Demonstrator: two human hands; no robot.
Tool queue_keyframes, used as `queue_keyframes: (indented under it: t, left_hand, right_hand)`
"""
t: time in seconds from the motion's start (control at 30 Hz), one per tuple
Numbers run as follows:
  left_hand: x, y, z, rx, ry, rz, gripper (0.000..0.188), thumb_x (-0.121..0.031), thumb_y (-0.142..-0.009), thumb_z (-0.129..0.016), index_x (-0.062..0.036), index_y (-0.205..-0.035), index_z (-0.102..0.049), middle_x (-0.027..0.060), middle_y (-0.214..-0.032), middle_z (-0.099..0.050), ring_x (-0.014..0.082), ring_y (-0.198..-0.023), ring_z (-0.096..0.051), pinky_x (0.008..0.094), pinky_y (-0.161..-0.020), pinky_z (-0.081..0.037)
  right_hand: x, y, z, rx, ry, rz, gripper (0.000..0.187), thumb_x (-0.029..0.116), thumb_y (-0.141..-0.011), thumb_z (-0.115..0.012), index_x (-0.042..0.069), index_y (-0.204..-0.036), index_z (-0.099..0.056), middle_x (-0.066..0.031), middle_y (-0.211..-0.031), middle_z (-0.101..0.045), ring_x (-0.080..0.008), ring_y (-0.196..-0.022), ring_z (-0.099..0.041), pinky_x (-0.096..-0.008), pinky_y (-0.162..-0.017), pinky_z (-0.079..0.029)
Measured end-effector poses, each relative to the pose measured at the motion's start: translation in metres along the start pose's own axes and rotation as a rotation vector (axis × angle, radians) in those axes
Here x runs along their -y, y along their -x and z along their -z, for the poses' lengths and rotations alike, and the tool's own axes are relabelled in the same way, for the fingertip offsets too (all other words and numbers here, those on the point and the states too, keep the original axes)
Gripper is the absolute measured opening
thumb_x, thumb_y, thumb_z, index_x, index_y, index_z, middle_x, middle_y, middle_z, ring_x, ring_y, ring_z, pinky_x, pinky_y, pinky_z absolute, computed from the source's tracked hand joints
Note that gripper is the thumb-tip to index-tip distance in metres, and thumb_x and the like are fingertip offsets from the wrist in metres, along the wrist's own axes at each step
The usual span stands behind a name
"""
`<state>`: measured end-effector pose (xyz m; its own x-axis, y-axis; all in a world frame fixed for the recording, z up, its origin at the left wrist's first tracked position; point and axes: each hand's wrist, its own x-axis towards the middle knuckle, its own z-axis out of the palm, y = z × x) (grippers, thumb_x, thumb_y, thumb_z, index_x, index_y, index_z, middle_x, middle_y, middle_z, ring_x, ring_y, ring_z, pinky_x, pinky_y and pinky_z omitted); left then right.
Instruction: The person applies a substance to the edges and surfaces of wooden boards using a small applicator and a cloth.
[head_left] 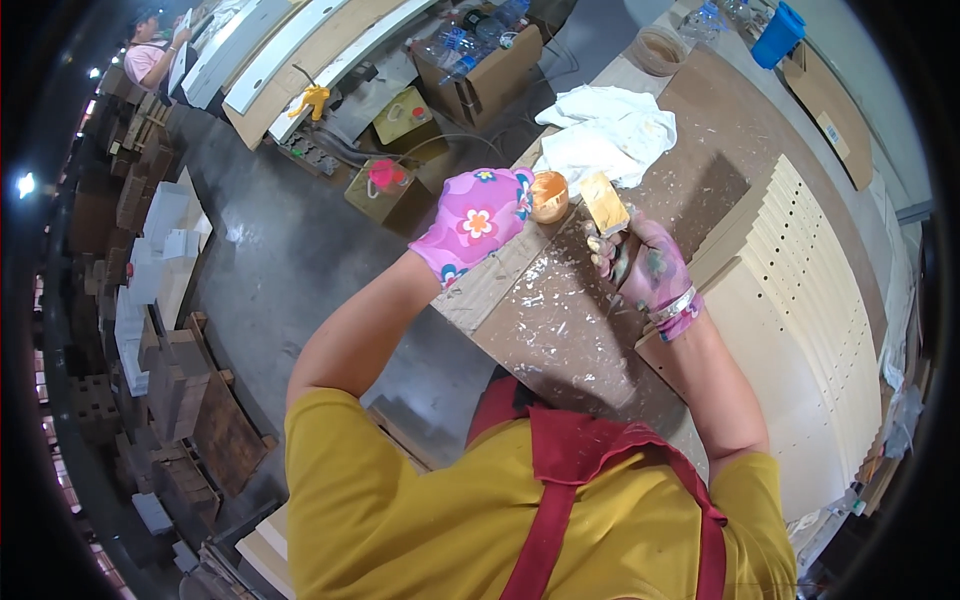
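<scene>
My left hand [480, 212], in a pink flowered glove, is closed against a small round cup [549, 197] with orange-brown smears, over the table's left edge. Its fingers are mostly hidden behind the glove's back. My right hand [645, 262] wears a thin, stained pink glove. Its fingers are wrapped round what looks like a putty knife [605, 203], whose flat blade, coated pale yellow, points up toward the cup. Blade and cup are a short gap apart. Just beyond them lies a crumpled white cloth [610, 135].
Stacked pale boards [790, 320] with drilled holes fill the table's right side. White flakes dot the brown tabletop [560, 330]. Farther back are a plastic tub [660, 50], a blue cup [779, 36] and a carton of bottles [480, 75]. Another person [150, 55] stands far left.
</scene>
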<state>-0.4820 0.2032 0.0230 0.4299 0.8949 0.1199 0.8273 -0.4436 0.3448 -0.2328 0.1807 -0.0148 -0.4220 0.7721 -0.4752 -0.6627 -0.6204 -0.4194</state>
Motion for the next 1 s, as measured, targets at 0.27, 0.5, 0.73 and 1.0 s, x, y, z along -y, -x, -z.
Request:
queue_keyframes:
  t: [0.27, 0.5, 0.73, 1.0]
  left_hand:
    - [0.0, -0.016, -0.013, 0.072, 0.003, 0.066, 0.014, -0.02, -0.083, -0.059, -0.007, -0.086, -0.057, 0.0149, -0.077, -0.062, 0.0319, -0.074, -0.063, 0.0394, -0.06, -0.049]
    - [0.015, -0.019, -0.01, 0.205, 0.682, 0.361, 0.01, -0.008, -0.084, -0.061, -0.0048, -0.094, -0.061, -0.0006, -0.072, -0.057, 0.0069, -0.061, -0.054, 0.0242, -0.05, -0.042]
    - [0.046, 0.004, -0.004, 0.074, 1.107, 0.491, 0.009, -0.009, -0.087, -0.061, -0.0007, -0.089, -0.059, 0.0038, -0.066, -0.054, 0.0089, -0.054, -0.054, 0.0219, -0.046, -0.039]
    - [0.025, 0.033, -0.011, -0.148, 1.669, 0.719, 0.012, -0.016, -0.09, -0.062, -0.0038, -0.089, -0.061, -0.0008, -0.073, -0.055, 0.0047, -0.061, -0.049, 0.0189, -0.051, -0.037]
  right_hand:
    - [-0.011, 0.002, -0.005, -0.004, 0.079, -0.019, 0.035, 0.028, -0.102, -0.038, 0.001, -0.121, -0.05, -0.0131, -0.095, -0.062, -0.0172, -0.069, -0.057, -0.0328, -0.063, -0.052]
    - [-0.015, -0.008, 0.01, 0.051, 0.045, -0.007, 0.034, 0.023, -0.102, -0.033, -0.001, -0.122, -0.047, -0.0218, -0.101, -0.066, -0.0224, -0.07, -0.064, -0.0327, -0.057, -0.053]
    - [-0.019, -0.007, 0.008, 0.005, -0.007, -0.068, 0.032, 0.022, -0.102, -0.034, 0.0, -0.123, -0.045, -0.0243, -0.103, -0.065, -0.024, -0.07, -0.065, -0.0345, -0.058, -0.054]
    - [-0.021, -0.009, -0.012, 0.071, -0.063, -0.086, 0.031, 0.024, -0.103, -0.036, 0.003, -0.125, -0.044, -0.0234, -0.11, -0.062, -0.0219, -0.073, -0.062, -0.0347, -0.061, -0.054]
